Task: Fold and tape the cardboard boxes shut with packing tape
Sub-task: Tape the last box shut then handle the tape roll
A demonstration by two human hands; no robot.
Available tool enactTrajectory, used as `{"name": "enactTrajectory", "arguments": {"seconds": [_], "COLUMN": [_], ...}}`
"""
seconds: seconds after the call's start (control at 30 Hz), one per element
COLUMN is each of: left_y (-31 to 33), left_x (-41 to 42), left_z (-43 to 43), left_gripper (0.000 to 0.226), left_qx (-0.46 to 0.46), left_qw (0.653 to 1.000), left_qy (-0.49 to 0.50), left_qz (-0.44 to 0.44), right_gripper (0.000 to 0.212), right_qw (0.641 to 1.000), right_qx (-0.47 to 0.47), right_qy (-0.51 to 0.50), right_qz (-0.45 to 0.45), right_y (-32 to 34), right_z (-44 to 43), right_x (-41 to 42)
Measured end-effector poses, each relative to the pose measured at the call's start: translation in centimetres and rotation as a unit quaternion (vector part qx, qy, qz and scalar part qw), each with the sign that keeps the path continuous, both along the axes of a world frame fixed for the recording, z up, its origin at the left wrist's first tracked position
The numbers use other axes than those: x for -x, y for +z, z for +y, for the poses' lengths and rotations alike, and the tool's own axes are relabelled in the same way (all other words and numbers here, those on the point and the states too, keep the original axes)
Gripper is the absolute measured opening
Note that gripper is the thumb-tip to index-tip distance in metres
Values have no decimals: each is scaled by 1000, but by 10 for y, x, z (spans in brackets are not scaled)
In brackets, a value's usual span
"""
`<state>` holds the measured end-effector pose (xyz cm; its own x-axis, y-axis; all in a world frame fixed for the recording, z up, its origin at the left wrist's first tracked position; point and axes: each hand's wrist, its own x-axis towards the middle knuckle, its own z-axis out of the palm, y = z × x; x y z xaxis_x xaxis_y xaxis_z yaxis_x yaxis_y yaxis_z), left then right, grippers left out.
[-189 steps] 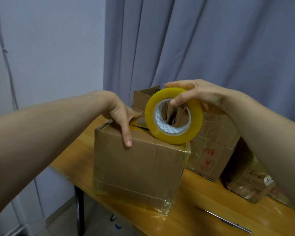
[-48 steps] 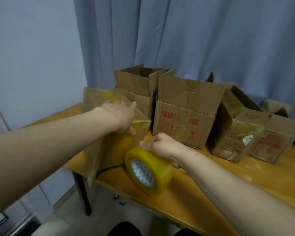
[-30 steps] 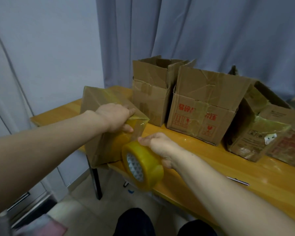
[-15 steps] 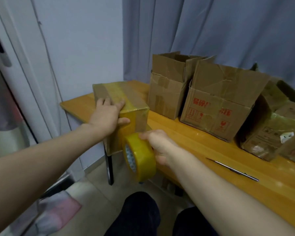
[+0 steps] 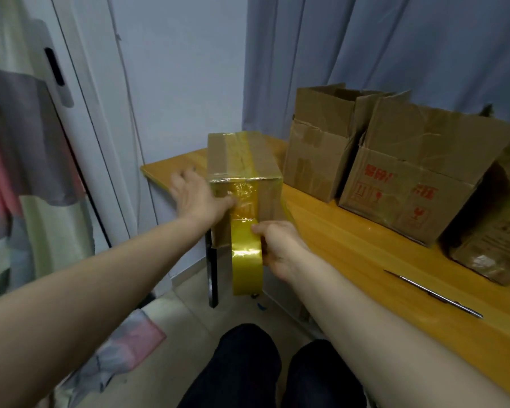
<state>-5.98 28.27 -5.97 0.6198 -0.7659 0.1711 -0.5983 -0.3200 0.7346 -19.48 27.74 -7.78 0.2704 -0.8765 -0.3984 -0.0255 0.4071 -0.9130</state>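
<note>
**Taped carton at the table corner, roll held edge-on**

We see a brown cardboard box (image 5: pixel 267 198) sitting at the near left corner of the glossy wooden table (image 5: pixel 351 254), its long axis running away from us. A shiny, wrinkled yellow tape band runs lengthwise over the top and down the near face to the tape roll (image 5: pixel 246 260), which stands edge-on toward us. Our left hand (image 5: pixel 198 198) lies flat with straight fingers against the box's left side, thumb on the tape. Our right hand (image 5: pixel 280 248) is curled round the roll.
</note>
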Motion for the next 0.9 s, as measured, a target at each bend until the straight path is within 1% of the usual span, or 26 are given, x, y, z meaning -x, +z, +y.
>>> {"name": "enactTrajectory", "arguments": {"seconds": [0.03, 0.07, 0.1, 0.13, 0.17, 0.2, 0.27, 0.33, 0.37, 0.4, 0.43, 0.47, 0.53, 0.57, 0.63, 0.7, 0.73, 0.77, 0.8, 0.83, 0.9], "left_y": [-4, -9, -10, -10, -9, -10, -10, -8, -8, -10, -11, -10, -10, -11, -12, -12, -11, -11, -10, -9, -8], "left_x": [3, 6, 12, 18, 23, 26, 30, 34, 35, 36, 38, 40, 42, 43, 43, 42, 41, 39, 37, 35, 35], "left_z": [6, 12, 19, 24, 30, 33, 32, 31, 29, 25, 21, 18, 11, 8, 2, -4, -7, -12, -16, -19, -23], "left_gripper": [80, 63, 45, 31, 28, 30, 30, 24, 21, 20, 24, 25, 17, 15, 13, 10, 10, 10, 10, 10, 9], "left_qx": [-8, -21, -42, -79, -110, -126, -145, -149, -146, -135, -123, -107, -80, -80, -82, -91, -99, -102, -101, -99, -105], "left_qw": [997, 983, 951, 911, 885, 872, 867, 868, 868, 866, 865, 866, 873, 875, 878, 882, 886, 890, 895, 900, 907], "left_qy": [28, 31, 16, -6, -27, -37, -46, -53, -55, -58, -66, -69, -73, -75, -80, -91, -97, -101, -104, -107, -114], "left_qz": [69, 181, 307, 406, 451, 472, 475, 471, 472, 477, 483, 483, 476, 472, 464, 453, 442, 432, 421, 410, 392], "right_gripper": [16, 17, 18, 20, 25, 31, 47, 55, 53, 45, 31, 19, 19, 22, 32, 35, 37, 40, 44, 44, 36], "right_qw": [1000, 1000, 1000, 1000, 1000, 1000, 1000, 999, 998, 997, 995, 992, 969, 945, 875, 791, 753, 728, 709, 699, 687], "right_qx": [-3, -8, -11, -12, -7, -2, 14, 30, 43, 59, 80, 103, 166, 188, 200, 164, 129, 88, 57, 50, 84], "right_qy": [-3, -3, -2, -2, -2, -3, 0, 10, 11, 15, 14, 7, -30, -49, -60, -44, -33, -27, -21, -12, 20], "right_qz": [5, 7, 8, 6, 5, 3, 8, 27, 35, 38, 49, 76, 182, 261, 437, 588, 644, 680, 703, 713, 722], "right_y": [-1, -1, -1, -1, -2, -3, -10, -15, -16, -16, -16, -15, -15, -18, -26, -41, -47, -54, -57, -60, -58], "right_z": [0, 2, 3, 4, 6, 7, 6, 8, 7, 6, 4, 1, -10, -18, -31, -40, -43, -46, -45, -43, -40], "right_x": [-1, -2, -2, -3, -3, -3, -3, -2, 0, 4, 9, 16, 42, 60, 100, 139, 155, 168, 177, 184, 194]}}
